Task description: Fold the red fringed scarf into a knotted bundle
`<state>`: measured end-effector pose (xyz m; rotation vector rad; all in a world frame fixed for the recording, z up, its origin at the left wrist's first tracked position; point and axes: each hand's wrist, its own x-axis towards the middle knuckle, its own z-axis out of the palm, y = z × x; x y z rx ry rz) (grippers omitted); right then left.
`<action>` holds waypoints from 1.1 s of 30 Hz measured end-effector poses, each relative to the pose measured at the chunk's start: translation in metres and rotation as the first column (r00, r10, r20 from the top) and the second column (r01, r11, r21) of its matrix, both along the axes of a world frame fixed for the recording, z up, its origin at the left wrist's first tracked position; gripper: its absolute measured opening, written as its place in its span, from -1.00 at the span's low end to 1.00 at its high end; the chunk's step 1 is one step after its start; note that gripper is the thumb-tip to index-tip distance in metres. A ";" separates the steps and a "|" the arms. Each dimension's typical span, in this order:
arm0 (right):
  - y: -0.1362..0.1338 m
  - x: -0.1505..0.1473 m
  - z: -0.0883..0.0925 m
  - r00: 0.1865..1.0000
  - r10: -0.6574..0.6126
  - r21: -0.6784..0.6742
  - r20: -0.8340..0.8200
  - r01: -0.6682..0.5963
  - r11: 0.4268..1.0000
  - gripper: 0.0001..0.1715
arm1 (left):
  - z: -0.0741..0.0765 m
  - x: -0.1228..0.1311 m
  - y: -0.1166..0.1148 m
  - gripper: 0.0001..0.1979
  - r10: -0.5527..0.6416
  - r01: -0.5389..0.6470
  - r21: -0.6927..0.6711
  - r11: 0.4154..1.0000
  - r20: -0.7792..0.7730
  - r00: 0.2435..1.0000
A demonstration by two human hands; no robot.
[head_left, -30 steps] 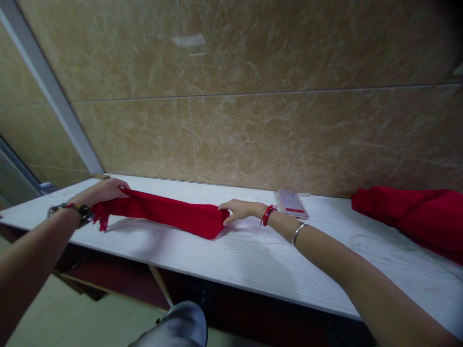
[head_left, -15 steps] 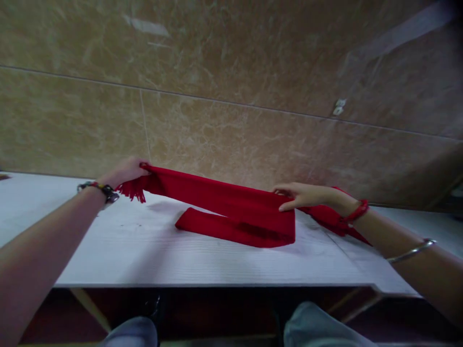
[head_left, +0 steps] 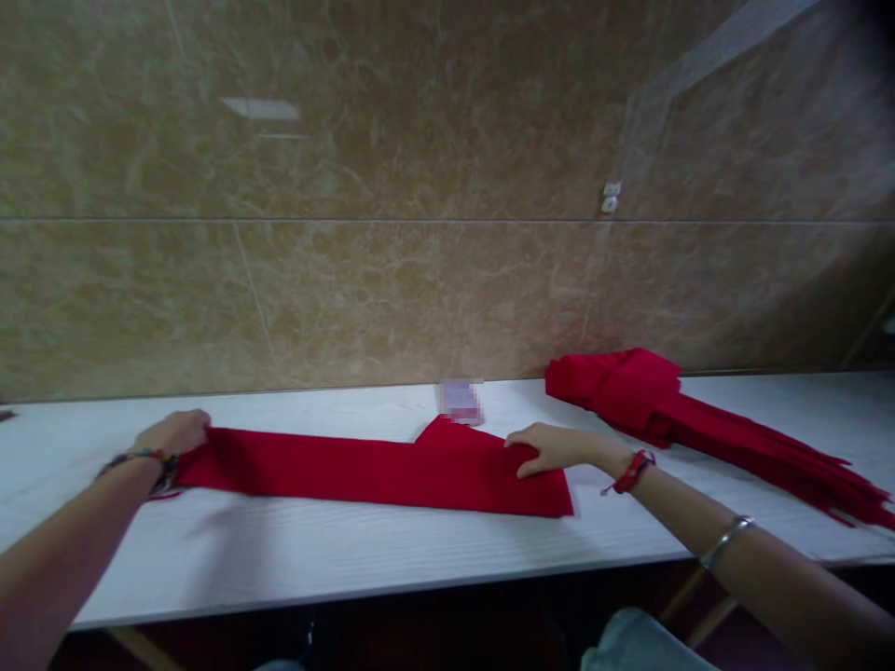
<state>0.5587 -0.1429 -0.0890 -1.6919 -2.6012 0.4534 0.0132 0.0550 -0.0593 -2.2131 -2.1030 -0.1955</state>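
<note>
A long red scarf (head_left: 364, 473) stretches across the white table, doubled back at its right end, with a lower layer showing behind the top one. My left hand (head_left: 174, 435) is closed around the scarf's left end; a little fringe shows below the wrist. Near the right-hand fold, my right hand (head_left: 552, 447) grips the scarf's upper edge, thumb on the front and fingers curled at the edge.
A bundle of red scarves (head_left: 615, 391) lies to the right by the wall, fringes toward the right. A small pale packet (head_left: 460, 401), partly blurred, sits behind the scarf. The tiled wall (head_left: 419, 298) borders the white table (head_left: 336, 559) at the back.
My left hand has brought the fringed end down and left, so the raised length now lies nearly flat over the lower layer. The view has tilted, showing the bundle and packet.
</note>
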 end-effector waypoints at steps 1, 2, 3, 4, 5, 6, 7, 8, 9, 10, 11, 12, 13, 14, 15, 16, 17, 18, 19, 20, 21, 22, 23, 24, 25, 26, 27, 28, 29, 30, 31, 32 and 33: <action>0.003 0.003 0.001 0.999 0.003 -0.030 -0.033 -0.004 1.000 -0.47 | -0.005 -0.005 0.002 -0.85 0.025 -0.026 -0.020 0.999 -0.057 0.998; 0.005 0.007 0.002 0.997 0.008 -0.062 -0.072 -0.013 0.998 -0.49 | -0.010 -0.007 0.004 -0.81 0.041 -0.045 -0.036 0.998 -0.106 0.994; 0.007 0.011 0.003 0.993 0.017 -0.091 -0.113 -0.028 0.995 -0.52 | -0.016 -0.004 0.007 -0.76 0.043 -0.050 -0.045 0.998 -0.142 0.989; 0.009 0.013 0.004 0.988 0.026 -0.111 -0.152 -0.044 0.993 -0.55 | -0.022 0.004 0.008 -0.69 0.029 -0.037 -0.042 0.998 -0.169 0.985; 0.010 0.013 0.005 0.982 0.031 -0.121 -0.188 -0.054 0.991 -0.57 | -0.028 0.016 0.009 -0.62 0.002 -0.009 -0.036 0.999 -0.192 0.981; 0.012 0.012 0.005 0.974 0.029 -0.120 -0.223 -0.057 0.991 -0.58 | -0.034 0.032 0.007 -0.56 -0.034 0.029 -0.029 0.999 -0.201 0.979; 0.012 0.010 0.005 0.965 0.020 -0.117 -0.262 -0.052 0.992 -0.59 | -0.040 0.051 0.003 -0.52 -0.089 0.088 -0.017 0.996 -0.214 0.973; 0.013 0.007 0.004 0.952 0.004 -0.115 -0.305 -0.041 0.992 -0.58 | -0.046 0.072 -0.003 -0.52 -0.168 0.168 -0.019 0.986 -0.181 0.969; 0.015 0.004 0.004 0.938 -0.015 -0.118 -0.348 -0.028 0.993 -0.57 | -0.051 0.093 -0.012 -0.54 -0.255 0.252 -0.037 0.967 -0.129 0.958; 0.016 0.001 0.004 0.923 -0.030 -0.125 -0.383 -0.020 0.992 -0.56 | -0.057 0.115 -0.022 -0.54 -0.348 0.345 -0.051 0.937 -0.078 0.934; 0.017 -0.002 0.005 0.912 -0.038 -0.136 -0.409 -0.020 0.991 -0.55 | -0.062 0.135 -0.033 -0.53 -0.470 0.468 -0.062 0.882 -0.029 0.882; 0.019 -0.005 0.005 0.905 -0.039 -0.149 -0.424 -0.027 0.988 -0.55 | -0.066 0.152 -0.044 -0.53 -0.583 0.583 -0.084 0.808 0.022 0.812; 0.021 -0.008 0.006 0.901 -0.033 -0.162 -0.432 -0.042 0.986 -0.56 | -0.070 0.167 -0.055 -0.53 -0.643 0.646 -0.106 0.756 0.070 0.763; 0.023 -0.010 0.008 0.897 -0.022 -0.172 -0.441 -0.060 0.983 -0.58 | -0.072 0.179 -0.064 -0.54 -0.667 0.675 -0.109 0.730 0.106 0.738; 0.025 -0.013 0.010 0.890 -0.011 -0.175 -0.455 -0.077 0.981 -0.60 | -0.073 0.190 -0.072 -0.54 -0.690 0.703 -0.103 0.703 0.138 0.710; 0.027 -0.017 0.013 0.879 -0.002 -0.172 -0.478 -0.091 0.981 -0.61 | -0.072 0.198 -0.078 -0.56 -0.720 0.739 -0.089 0.667 0.177 0.671; 0.029 -0.021 0.016 0.861 0.004 -0.163 -0.508 -0.100 0.982 -0.62 | -0.069 0.206 -0.082 -0.59 -0.755 0.784 -0.079 0.615 0.226 0.615; 0.031 -0.027 0.019 0.839 0.007 -0.147 -0.544 -0.104 0.984 -0.62 | -0.065 0.214 -0.086 -0.61 -0.785 0.828 -0.069 0.557 0.282 0.551; 0.033 -0.034 0.023 0.815 0.013 -0.127 -0.579 -0.105 0.986 -0.62 | -0.061 0.222 -0.089 -0.63 -0.802 0.863 -0.059 0.501 0.344 0.489; 0.035 -0.041 0.026 0.794 0.023 -0.103 -0.607 -0.107 0.989 -0.63 | -0.056 0.230 -0.091 -0.64 -0.802 0.887 -0.045 0.459 0.408 0.436; 0.038 -0.049 0.029 0.777 0.037 -0.079 -0.628 -0.110 0.991 -0.63 | -0.051 0.238 -0.093 -0.64 -0.787 0.899 -0.029 0.437 0.472 0.397; 0.040 -0.057 0.033 0.764 0.054 -0.058 -0.643 -0.118 0.991 -0.64 | -0.046 0.247 -0.095 -0.63 -0.760 0.903 -0.008 0.429 0.536 0.366; 0.042 -0.065 0.036 0.754 0.071 -0.040 -0.653 -0.127 0.991 -0.65 | -0.043 0.256 -0.097 -0.60 -0.724 0.904 0.012 0.428 0.603 0.335; 0.044 -0.070 0.038 0.747 0.085 -0.024 -0.659 -0.134 0.991 -0.66 | -0.040 0.265 -0.098 -0.58 -0.678 0.908 0.021 0.419 0.673 0.297; 0.045 -0.075 0.040 0.739 0.092 -0.008 -0.668 -0.131 0.991 -0.66 | -0.038 0.272 -0.100 -0.56 -0.623 0.919 0.014 0.395 0.739 0.256; 0.046 -0.077 0.042 0.730 0.091 0.007 -0.678 -0.118 0.993 -0.65 | -0.036 0.277 -0.101 -0.55 -0.558 0.930 -0.004 0.366 0.799 0.223; 0.046 -0.077 0.044 0.724 0.082 0.019 -0.685 -0.095 0.995 -0.63 | -0.035 0.281 -0.101 -0.56 -0.490 0.941 -0.027 0.337 0.849 0.200; 0.045 -0.075 0.045 0.726 0.063 0.019 -0.685 -0.069 0.997 -0.61 | -0.033 0.283 -0.101 -0.57 -0.428 0.949 -0.048 0.313 0.885 0.186; 0.044 -0.071 0.045 0.736 0.034 -0.002 -0.676 -0.048 0.999 -0.58 | -0.031 0.283 -0.100 -0.58 -0.379 0.952 -0.061 0.301 0.908 0.178; 0.043 -0.066 0.045 0.755 0.000 -0.045 -0.656 -0.040 0.998 -0.55 | -0.028 0.280 -0.098 -0.60 -0.346 0.950 -0.065 0.304 0.922 0.174; 0.042 -0.060 0.043 0.780 -0.026 -0.098 -0.625 -0.045 0.994 -0.52 | -0.024 0.277 -0.096 -0.62 -0.326 0.945 -0.063 0.320 0.930 0.172; 0.041 -0.055 0.040 0.807 -0.035 -0.149 -0.590 -0.066 0.987 -0.49 | -0.020 0.272 -0.094 -0.64 -0.315 0.937 -0.061 0.344 0.932 0.176; 0.040 -0.051 0.036 0.828 -0.022 -0.189 -0.561 -0.103 0.977 -0.47 | -0.015 0.266 -0.091 -0.65 -0.308 0.924 -0.060 0.377 0.933 0.186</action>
